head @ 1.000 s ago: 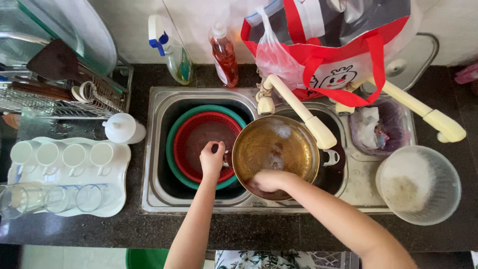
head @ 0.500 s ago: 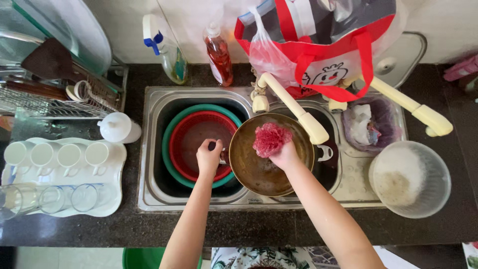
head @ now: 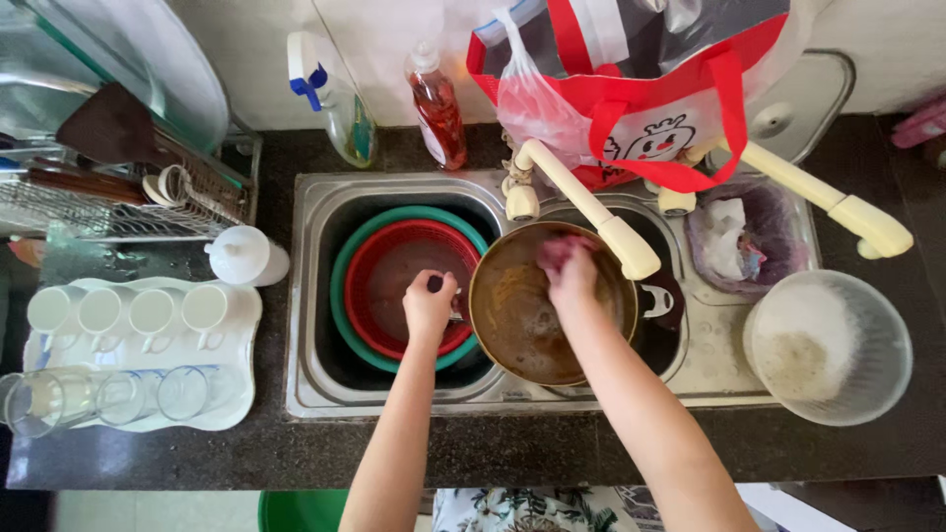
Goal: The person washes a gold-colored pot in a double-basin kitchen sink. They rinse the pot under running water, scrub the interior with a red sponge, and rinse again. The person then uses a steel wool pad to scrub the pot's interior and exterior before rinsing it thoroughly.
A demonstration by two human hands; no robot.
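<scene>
A round metal pan (head: 522,315) with brown residue sits over the steel sink (head: 325,374). My left hand (head: 430,303) grips the pan's handle at its left rim. My right hand (head: 570,272) presses a red scrubber (head: 554,248) against the far inner wall of the pan, just under the cream tap spout (head: 591,212). The scrubber is mostly hidden by my fingers.
A red colander nested in a green basin (head: 394,286) fills the left sink bowl. Spray bottle (head: 340,103), red soap bottle (head: 436,103) and a red bag (head: 650,89) stand behind. Translucent bowl (head: 828,345) at right; tray of cups (head: 128,335) and dish rack (head: 108,187) at left.
My right hand moved with the scrubber from the pan's near edge up to its far wall. My left hand stayed on the handle.
</scene>
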